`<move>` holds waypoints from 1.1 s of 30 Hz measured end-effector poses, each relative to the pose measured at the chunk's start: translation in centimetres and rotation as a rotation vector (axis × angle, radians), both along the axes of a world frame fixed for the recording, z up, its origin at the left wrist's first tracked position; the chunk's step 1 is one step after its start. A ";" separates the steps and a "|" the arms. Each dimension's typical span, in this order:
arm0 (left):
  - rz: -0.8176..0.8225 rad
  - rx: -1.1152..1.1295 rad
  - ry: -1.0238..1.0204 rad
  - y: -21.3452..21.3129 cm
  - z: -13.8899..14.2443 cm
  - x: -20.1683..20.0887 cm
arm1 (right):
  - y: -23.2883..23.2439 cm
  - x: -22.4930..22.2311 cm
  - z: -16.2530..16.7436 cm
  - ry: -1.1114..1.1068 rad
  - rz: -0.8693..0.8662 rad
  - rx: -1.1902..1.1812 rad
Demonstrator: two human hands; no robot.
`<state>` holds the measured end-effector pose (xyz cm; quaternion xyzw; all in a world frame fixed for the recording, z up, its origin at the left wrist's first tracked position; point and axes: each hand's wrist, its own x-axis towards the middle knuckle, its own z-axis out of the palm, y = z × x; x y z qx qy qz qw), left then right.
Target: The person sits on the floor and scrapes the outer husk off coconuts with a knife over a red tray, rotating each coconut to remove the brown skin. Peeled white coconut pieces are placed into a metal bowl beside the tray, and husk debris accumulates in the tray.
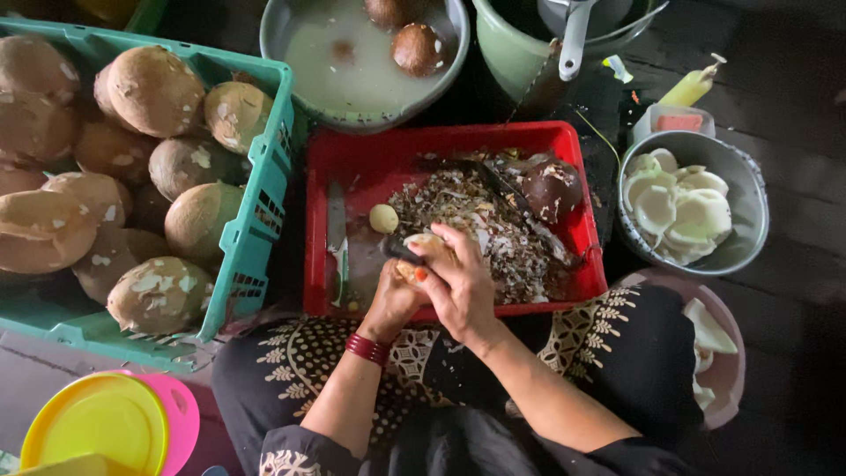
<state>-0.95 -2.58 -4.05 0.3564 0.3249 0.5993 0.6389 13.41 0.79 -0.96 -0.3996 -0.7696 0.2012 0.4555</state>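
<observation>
Seen from above, both hands meeting over the near rim of the red tray (352, 150), at six o'clock of it. Left hand (394, 298) cupped from below around a pale piece of coconut (421, 251), fingers closed on it. Right hand (461, 280) wrapped over the top, closed on a dark-handled tool (401, 251) whose handle pokes out toward nine o'clock; blade hidden under the fingers, so kind of tool not clear. Coconut piece thus caught between the two palms, touching both, with no gap in either direction. Long axis of the piece hard to judge, mostly covered; tool axis roughly nine to three. Right hand on top and slightly farther from the body, left hand nearer and beneath.

Elsewhere in the tray: a heap of brown shavings (493, 225) at twelve to two o'clock of the hands, a dark shell half (551, 185) at one o'clock, a small pale ball (383, 219) just at eleven o'clock, and a knife (337, 238) lying lengthwise at nine o'clock, blade running twelve to six. Off the tray: green crate (256, 203) of husked coconuts (154, 88) at nine to ten o'clock, metal bowl (745, 189) of white peeled pieces (683, 211) at three o'clock, basin (361, 110) of cloudy water at twelve.
</observation>
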 end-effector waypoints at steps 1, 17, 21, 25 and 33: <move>-0.047 0.058 -0.079 -0.1 0.2 -0.2 | 0.0 -0.3 0.0 -0.055 -0.051 0.079; -0.069 -0.051 0.261 0.2 -0.7 0.4 | 2.0 0.4 -1.1 0.391 0.061 -0.876; -0.058 -0.005 0.314 0.2 0.0 0.6 | 0.4 0.2 0.1 -0.153 -0.119 -0.129; -0.089 -0.055 0.360 0.8 -0.3 0.4 | 2.1 0.6 -0.2 0.543 0.131 -1.009; -0.255 -0.139 0.376 0.1 0.5 -2.4 | 4.9 4.8 -2.1 0.454 0.580 -0.795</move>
